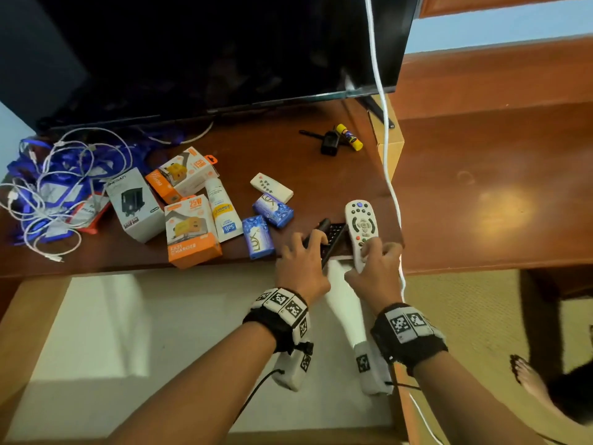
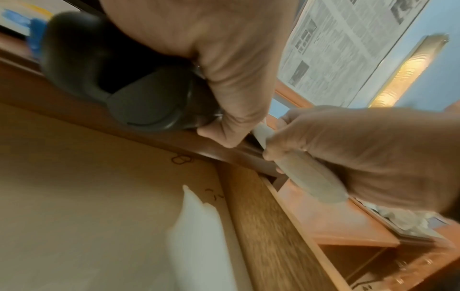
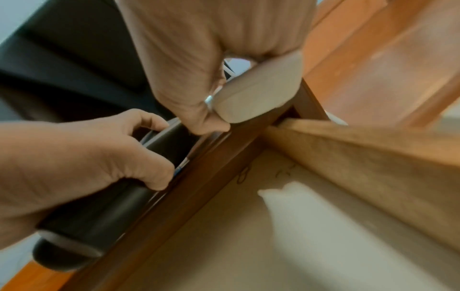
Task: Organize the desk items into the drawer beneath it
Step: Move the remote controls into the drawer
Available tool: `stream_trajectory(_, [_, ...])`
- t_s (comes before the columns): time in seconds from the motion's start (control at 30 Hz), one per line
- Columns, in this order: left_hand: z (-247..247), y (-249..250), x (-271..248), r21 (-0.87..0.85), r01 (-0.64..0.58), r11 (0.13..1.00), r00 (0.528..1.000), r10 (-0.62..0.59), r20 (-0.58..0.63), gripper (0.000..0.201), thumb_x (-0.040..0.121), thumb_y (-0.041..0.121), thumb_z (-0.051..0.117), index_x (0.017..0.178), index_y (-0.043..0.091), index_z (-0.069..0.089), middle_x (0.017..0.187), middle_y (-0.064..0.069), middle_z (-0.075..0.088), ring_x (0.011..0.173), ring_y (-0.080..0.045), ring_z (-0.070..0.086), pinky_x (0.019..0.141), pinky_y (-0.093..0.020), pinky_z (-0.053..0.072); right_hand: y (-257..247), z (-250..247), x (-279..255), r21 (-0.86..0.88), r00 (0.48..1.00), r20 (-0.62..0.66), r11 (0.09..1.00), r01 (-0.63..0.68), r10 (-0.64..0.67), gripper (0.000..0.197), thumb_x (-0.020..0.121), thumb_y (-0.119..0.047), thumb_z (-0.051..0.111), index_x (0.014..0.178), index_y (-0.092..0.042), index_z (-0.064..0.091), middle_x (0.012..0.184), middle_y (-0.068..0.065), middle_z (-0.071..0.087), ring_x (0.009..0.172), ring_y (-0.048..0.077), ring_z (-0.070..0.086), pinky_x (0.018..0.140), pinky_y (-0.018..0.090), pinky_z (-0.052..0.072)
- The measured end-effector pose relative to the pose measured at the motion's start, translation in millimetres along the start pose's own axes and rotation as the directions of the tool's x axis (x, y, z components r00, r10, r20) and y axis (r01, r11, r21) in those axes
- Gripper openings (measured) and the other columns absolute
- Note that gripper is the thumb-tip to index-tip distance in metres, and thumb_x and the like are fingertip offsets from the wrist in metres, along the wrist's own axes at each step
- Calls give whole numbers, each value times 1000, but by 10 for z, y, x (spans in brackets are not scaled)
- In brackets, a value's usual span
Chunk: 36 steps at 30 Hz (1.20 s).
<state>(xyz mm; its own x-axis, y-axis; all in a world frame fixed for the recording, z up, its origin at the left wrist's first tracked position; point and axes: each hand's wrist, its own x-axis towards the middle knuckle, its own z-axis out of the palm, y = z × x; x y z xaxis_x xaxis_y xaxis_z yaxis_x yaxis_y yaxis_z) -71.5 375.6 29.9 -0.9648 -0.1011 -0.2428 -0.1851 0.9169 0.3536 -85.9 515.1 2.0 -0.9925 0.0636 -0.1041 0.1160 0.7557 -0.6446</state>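
- A person's right hand (image 1: 373,271) has its fingers and thumb curled round the near end of a white remote (image 1: 361,231), at the front right edge of the wooden desk (image 1: 288,149).
- The left hand (image 1: 301,268) is clamped on a black remote (image 1: 330,236) just beside the white one; the two remotes touch or nearly touch.
- From the left wrist camera, the left hand (image 2: 211,49) wraps the black remote (image 2: 139,98) from above, and the right hand (image 2: 361,153) holds the white remote (image 2: 316,179) close by.
- From the right wrist camera, the white remote (image 3: 259,92) sits in the right hand (image 3: 199,49), with the left hand (image 3: 74,157) gripping the black remote (image 3: 99,216) over the desk edge.
- Below the hands is the open drawer (image 1: 41,316), pulled out under the desk, with a pale lining.
- Farther left on the desk lie two blue soap bars (image 1: 258,236), a small white remote (image 1: 271,187) and a white tube (image 1: 223,208).
- Beyond these are charger boxes (image 1: 191,232) in orange and white, and a grey box (image 1: 134,203).
- At the far left is a tangle of white cables (image 1: 48,200) over blue lanyards.
- Towards the back right lie a yellow glue stick (image 1: 349,136) and a black plug (image 1: 330,144).
- A dark television (image 1: 208,53) stands at the back of the desk.
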Motion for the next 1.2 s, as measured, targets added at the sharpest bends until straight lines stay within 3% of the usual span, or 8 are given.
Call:
stream_trajectory(0.17, [286, -388, -424, -16, -160, 987, 987, 160, -35, 60, 62, 17, 64, 112, 35, 36, 122, 2, 39, 92, -27, 51, 76, -38, 50, 78, 184, -475, 202, 992, -41, 973, -113, 123, 48, 66, -13, 76, 91, -20, 35, 94, -4, 39, 80, 13, 41, 58, 16, 35])
stream_trajectory(0.23, [420, -534, -521, -21, -152, 988, 988, 153, 27, 62, 62, 17, 66, 113, 36, 36, 121, 2, 39, 95, -26, 51, 76, -38, 52, 87, 243, -632, 268, 979, 8, 943, -199, 204, 46, 70, -21, 76, 88, -23, 33, 89, -10, 44, 78, 11, 51, 57, 20, 43])
stream_trajectory(0.33, [581, -695, -578, 9, -98, 995, 983, 96, 157, 65, 64, 18, 68, 116, 37, 33, 121, 1, 37, 99, -26, 50, 76, -36, 51, 89, 372, -816, 207, 968, 71, 946, -249, 239, 43, 77, -28, 75, 89, -20, 34, 88, -8, 50, 74, 8, 56, 52, 20, 48])
stream_trajectory(0.43, [693, -807, -567, 24, -31, 999, 967, 24, 254, 67, 64, 18, 70, 118, 35, 34, 122, -1, 37, 100, -28, 49, 75, -37, 50, 166, 566, -933, 176, 961, 86, 945, -275, 264, 44, 73, -35, 74, 87, -24, 34, 95, 1, 55, 80, 17, 61, 58, 34, 58])
stream_trajectory(0.6, [845, -914, -555, 106, 40, 994, 942, -73, 329, 64, 69, 12, 66, 119, 33, 32, 120, -5, 35, 101, -31, 46, 80, -42, 49, 305, 815, -959, 33, 904, 185, 917, -399, 386, 49, 67, -39, 71, 95, -18, 35, 97, 9, 59, 88, 29, 61, 67, 45, 58])
stream_trajectory(0.83, [992, -908, -524, 193, 36, 981, 954, -91, 285, 66, 71, 10, 65, 125, 29, 30, 125, -9, 29, 106, -34, 42, 80, -44, 48, 374, 874, -883, -195, 869, 228, 895, -402, 440, 51, 75, -29, 65, 110, -12, 33, 119, 13, 55, 114, 34, 43, 89, 46, 46])
stream_trajectory(1.2, [1035, -987, -497, 188, 81, 979, 918, -147, 369, 74, 72, 18, 71, 129, 34, 27, 130, -12, 25, 111, -36, 39, 82, -43, 47, 463, 916, -868, -299, 807, 288, 849, -435, 515, 72, 70, -24, 70, 126, -11, 27, 128, 12, 50, 122, 35, 44, 97, 49, 46])
